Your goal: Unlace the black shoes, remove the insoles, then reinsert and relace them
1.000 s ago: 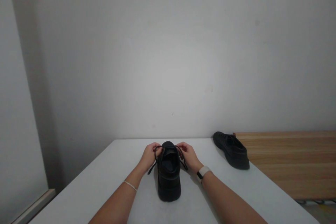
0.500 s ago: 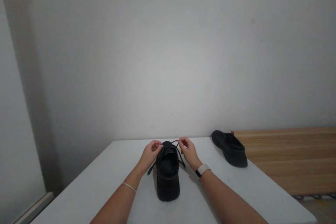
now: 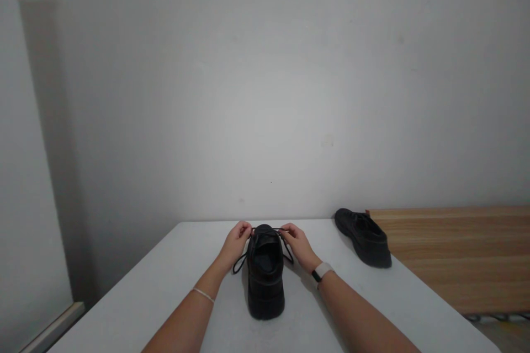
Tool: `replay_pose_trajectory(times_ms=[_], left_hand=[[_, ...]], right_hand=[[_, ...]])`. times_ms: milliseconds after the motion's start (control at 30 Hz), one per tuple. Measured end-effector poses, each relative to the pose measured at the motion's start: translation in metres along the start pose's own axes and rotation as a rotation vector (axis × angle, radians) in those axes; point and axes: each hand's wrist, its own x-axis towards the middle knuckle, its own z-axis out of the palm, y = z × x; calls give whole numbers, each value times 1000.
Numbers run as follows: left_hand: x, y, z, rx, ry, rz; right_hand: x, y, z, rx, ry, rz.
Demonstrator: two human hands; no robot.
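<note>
White table (image 3: 165, 287): both hands pinch shoe (image 3: 265, 276) laces (image 3: 285, 242).

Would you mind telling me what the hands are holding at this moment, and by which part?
Each hand pinches a lace of the black shoe near its front: left hand the left lace, right hand the right lace.

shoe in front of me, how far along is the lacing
Done: the near black shoe stands upright on the white table, heel toward the camera, its lace threaded up to the top. In hand: the left hand and right hand each pinch a lace strand over the tongue; loose ends hang at both sides. Left: no finished bow shows. The second shoe lies untouched to the right; its laces are too dark to judge.
</note>
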Motion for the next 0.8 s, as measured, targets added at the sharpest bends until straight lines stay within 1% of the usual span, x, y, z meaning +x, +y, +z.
replay_pose_trajectory(times_ms=[167,233,300,400,533,667,733,800], left_hand=[[-2,11,-5,-139,-28,-34],[-2,11,-9,-162,-11,-45],[1,9,-12,-111,69,-42],[7,3,-18,-12,234,-14],[11,-3,-27,15,395,0],[11,-5,-35,33,494,-35],[10,-6,-39,31,520,-67],[11,-7,-41,25,519,-102]], right_hand=[[2,-3,-3,44,44,-8],[3,-2,-5,38,66,-25],[5,0,-9,21,92,-47],[9,2,-15,-13,144,-88],[13,6,-24,-68,213,-127],[17,12,-34,-96,324,-132],[19,14,-40,-90,382,-119],[19,15,-46,-72,414,-95]])
